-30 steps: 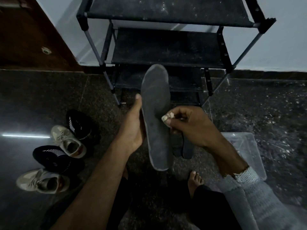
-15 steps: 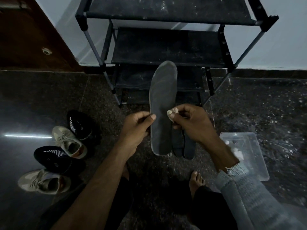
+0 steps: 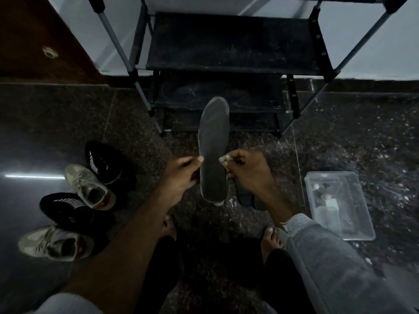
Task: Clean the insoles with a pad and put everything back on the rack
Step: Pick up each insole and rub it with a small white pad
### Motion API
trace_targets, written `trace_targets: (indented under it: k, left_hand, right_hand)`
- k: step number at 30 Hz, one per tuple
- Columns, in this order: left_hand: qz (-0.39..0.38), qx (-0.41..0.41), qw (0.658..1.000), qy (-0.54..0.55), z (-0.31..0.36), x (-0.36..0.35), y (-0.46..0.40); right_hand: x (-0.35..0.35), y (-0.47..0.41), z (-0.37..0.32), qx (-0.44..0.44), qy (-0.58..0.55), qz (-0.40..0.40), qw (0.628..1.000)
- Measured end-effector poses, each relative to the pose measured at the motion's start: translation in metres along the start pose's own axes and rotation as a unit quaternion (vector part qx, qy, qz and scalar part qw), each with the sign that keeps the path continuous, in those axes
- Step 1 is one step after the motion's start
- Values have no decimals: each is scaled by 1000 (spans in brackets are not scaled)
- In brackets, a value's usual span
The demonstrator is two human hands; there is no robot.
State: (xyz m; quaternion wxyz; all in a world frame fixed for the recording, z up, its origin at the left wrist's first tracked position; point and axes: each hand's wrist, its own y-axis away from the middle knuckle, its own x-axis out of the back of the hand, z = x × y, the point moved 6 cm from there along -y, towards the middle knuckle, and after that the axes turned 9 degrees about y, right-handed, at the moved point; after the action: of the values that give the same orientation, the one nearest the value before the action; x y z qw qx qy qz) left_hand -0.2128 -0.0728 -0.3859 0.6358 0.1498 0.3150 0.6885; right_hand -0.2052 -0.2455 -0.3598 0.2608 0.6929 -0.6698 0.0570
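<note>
A grey insole (image 3: 213, 150) stands upright in the air in front of the black shoe rack (image 3: 229, 55). My left hand (image 3: 181, 173) grips its left edge near the heel, thumb on the face. My right hand (image 3: 248, 168) pinches a small pale pad (image 3: 223, 159) against the insole's right edge. More dark insoles (image 3: 246, 197) lie on the floor under my right hand, partly hidden.
Two black shoes (image 3: 104, 164) and two tan sneakers (image 3: 89, 189) lie on the dark floor at the left. A clear plastic box (image 3: 340, 205) with small white items sits at the right. My bare feet (image 3: 272, 241) are below. A brown door (image 3: 34, 37) is at the upper left.
The insole has shifted slightly right and stands straighter. My left hand moved from cupping its side to gripping its lower edge. The view has tilted down.
</note>
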Motion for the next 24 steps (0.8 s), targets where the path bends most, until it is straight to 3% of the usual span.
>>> trace_targets:
  k: [9,24]
  left_hand:
    - [13,79,996,-45,-67,41,-71]
    - [98,50,987,-116,-157,71,-195]
  right_hand:
    - [-56,-53,71,-60,43,-39,997]
    - [-107,-94,183,-114,66,-29,991]
